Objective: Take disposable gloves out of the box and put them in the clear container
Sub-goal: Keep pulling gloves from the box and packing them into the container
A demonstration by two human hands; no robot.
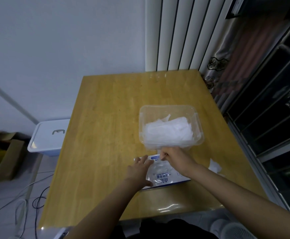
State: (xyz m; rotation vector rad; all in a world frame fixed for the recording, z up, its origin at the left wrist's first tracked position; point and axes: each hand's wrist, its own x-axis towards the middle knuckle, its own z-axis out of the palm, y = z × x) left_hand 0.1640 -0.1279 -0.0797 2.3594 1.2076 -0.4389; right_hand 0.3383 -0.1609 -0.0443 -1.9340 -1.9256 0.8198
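Gloves (168, 131) are piling up in the clear tub (197, 118) — thin, limp, clingy film, weighing next to nothing. Your left hand (140, 169) is lying open and flat on the box (163, 176), pinning it down. Your right hand (172, 155) is pinching something filmy at the box's far edge — likely a glove. Pinch one layer, lifting slowly.

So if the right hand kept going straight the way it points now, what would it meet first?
Probably the near wall of the clear container. The right hand, closed in a fist above the glove box, points away from the person and sits just short of that wall, though depth is hard to judge.
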